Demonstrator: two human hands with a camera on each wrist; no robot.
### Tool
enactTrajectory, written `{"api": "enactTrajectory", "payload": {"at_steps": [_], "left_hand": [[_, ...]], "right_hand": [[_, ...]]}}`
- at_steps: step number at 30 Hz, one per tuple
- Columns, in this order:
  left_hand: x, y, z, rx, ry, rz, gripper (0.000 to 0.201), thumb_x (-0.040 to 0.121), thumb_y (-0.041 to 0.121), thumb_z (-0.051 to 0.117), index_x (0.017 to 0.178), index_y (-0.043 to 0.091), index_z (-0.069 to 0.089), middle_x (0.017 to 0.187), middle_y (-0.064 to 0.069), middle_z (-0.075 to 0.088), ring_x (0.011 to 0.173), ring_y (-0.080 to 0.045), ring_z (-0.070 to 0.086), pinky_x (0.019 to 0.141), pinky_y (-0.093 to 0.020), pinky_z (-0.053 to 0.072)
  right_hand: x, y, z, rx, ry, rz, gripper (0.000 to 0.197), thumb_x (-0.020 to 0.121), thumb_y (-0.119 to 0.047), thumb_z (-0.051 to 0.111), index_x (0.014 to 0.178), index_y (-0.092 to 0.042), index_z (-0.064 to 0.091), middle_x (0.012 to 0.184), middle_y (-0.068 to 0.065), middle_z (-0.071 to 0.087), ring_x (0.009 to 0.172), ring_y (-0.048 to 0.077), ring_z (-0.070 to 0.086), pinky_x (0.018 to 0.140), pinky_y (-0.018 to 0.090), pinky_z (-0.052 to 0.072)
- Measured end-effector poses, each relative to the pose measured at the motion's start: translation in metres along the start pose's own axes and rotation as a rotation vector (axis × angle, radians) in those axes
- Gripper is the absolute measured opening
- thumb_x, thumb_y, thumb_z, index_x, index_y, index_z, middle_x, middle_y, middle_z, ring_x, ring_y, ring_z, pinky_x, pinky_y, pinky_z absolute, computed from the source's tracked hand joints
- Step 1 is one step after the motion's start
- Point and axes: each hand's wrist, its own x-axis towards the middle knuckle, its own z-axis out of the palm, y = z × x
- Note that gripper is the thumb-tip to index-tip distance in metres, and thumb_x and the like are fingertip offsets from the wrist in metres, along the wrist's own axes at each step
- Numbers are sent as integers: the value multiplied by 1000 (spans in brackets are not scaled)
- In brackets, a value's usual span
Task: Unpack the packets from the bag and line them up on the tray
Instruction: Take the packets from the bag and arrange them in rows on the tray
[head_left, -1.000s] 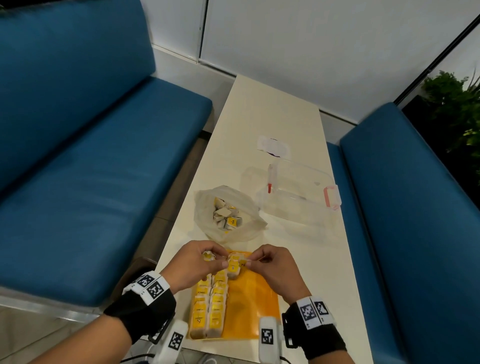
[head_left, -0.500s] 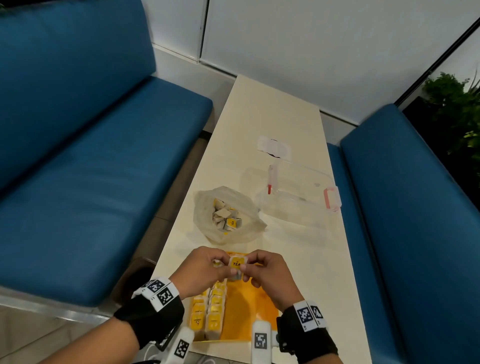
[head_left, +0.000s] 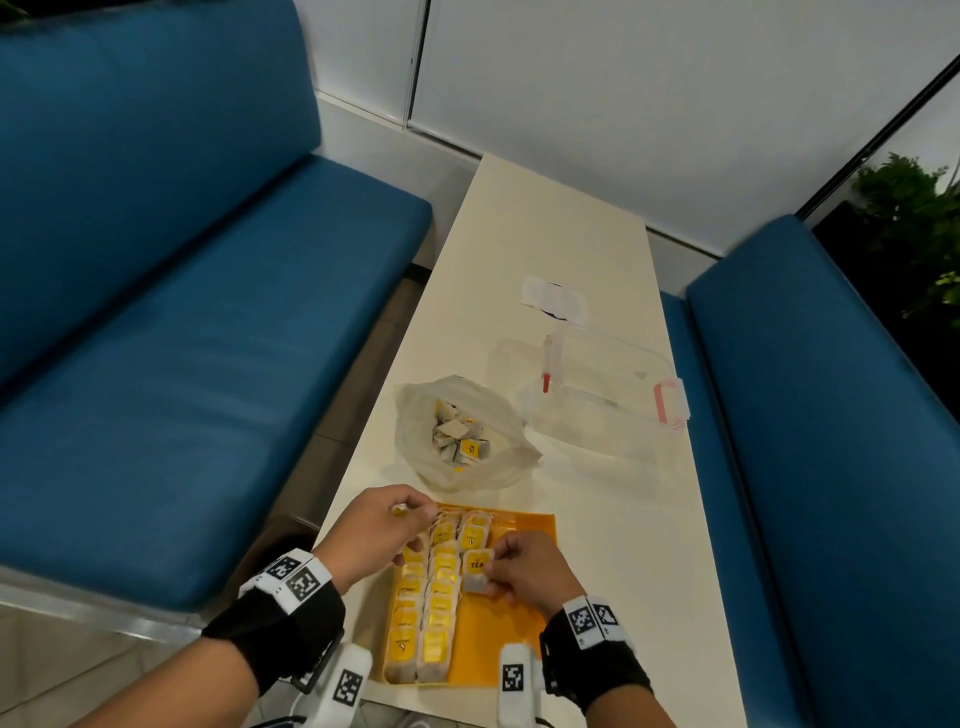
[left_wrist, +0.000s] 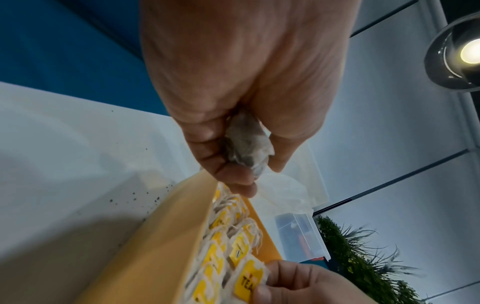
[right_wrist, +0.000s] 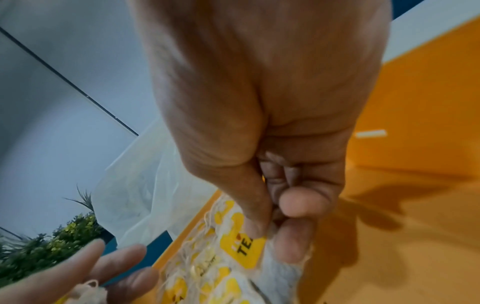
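Note:
An orange tray (head_left: 524, 525) lies at the table's near edge with two rows of yellow-tagged tea packets (head_left: 435, 603) along its left side. My right hand (head_left: 522, 569) pinches one packet marked TEA (head_left: 477, 569) over the tray beside the second row; the right wrist view shows the same packet (right_wrist: 245, 252) between thumb and finger. My left hand (head_left: 379, 530) hovers at the tray's far left corner, its fingers curled round another crumpled packet (left_wrist: 246, 148). The clear plastic bag (head_left: 457, 431) with more packets lies just beyond the tray.
A clear plastic box (head_left: 602, 395) with red clips stands right of the bag, and a white wrapper (head_left: 553, 301) lies farther back. Blue benches (head_left: 182, 338) flank the narrow cream table (head_left: 535, 234). A plant (head_left: 914, 218) stands at the far right.
Both hands were together at the tray's far end handling one packet. They have parted: the right hand brought the TEA packet nearer, down beside the rows, and the left stayed at the far left corner.

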Motion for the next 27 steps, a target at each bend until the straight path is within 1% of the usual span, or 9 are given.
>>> {"api": "enactTrajectory", "payload": {"at_steps": [5,8,10,15,17,20,22,24,27], "left_hand": [[1,5,-3,-136,-27,-85,38,106,40,49,99,12,75,94,-11,74,66,-17,67,57,-30,51],[1,8,-6,-205,-36,-133,52,108,46,40,101,9,75,96,-17,74,68,-22,67,58,-32,51],[1,11,-7,-249,-46,-156,59,108,49,34,104,5,73,91,-17,72,66,-23,65,57,-31,50],[0,14,-9,-322,-72,-181,67,107,55,26,112,2,67,87,-13,72,67,-24,66,54,-28,52],[-1,13,-9,-335,-79,-187,68,105,58,24,115,5,65,89,-13,74,70,-25,67,58,-30,54],[-3,14,-10,-359,-96,-211,69,103,63,22,119,10,62,90,-15,74,71,-25,67,63,-33,55],[-5,14,-11,-368,-125,-217,69,100,67,21,122,15,60,91,-16,74,72,-26,67,67,-35,55],[-5,14,-10,-362,-167,-208,69,95,72,21,124,21,58,96,-20,75,76,-28,68,73,-39,56],[-7,17,-1,-288,-219,-160,71,92,75,21,123,26,61,102,-15,78,92,-26,75,94,-44,57]], "right_hand": [[10,-1,11,27,69,37,16,87,1,65,78,-10,58,65,13,67,46,15,60,46,25,46],[13,0,17,62,100,48,16,89,-1,65,80,-11,57,59,10,68,45,18,60,49,27,50],[14,0,20,76,125,48,14,90,-2,65,81,-11,57,58,10,68,45,18,61,49,27,50],[13,-3,23,96,193,56,11,91,-3,64,84,-9,57,60,8,67,45,13,62,48,24,52],[12,-4,24,70,201,61,10,90,-4,65,85,-9,58,62,8,68,47,15,64,54,30,58],[4,-9,23,-6,220,68,11,84,-5,66,82,-13,59,66,10,70,53,19,66,62,37,59],[-4,-18,19,-101,294,-3,10,81,-11,68,82,-17,60,75,5,70,67,21,69,68,37,58],[-15,-32,14,-134,334,-165,6,83,-16,70,88,-18,66,80,-4,68,78,14,67,73,31,55],[-32,-61,11,-22,200,-362,8,84,-17,73,91,-21,74,80,-7,70,74,7,67,75,26,57]]}}
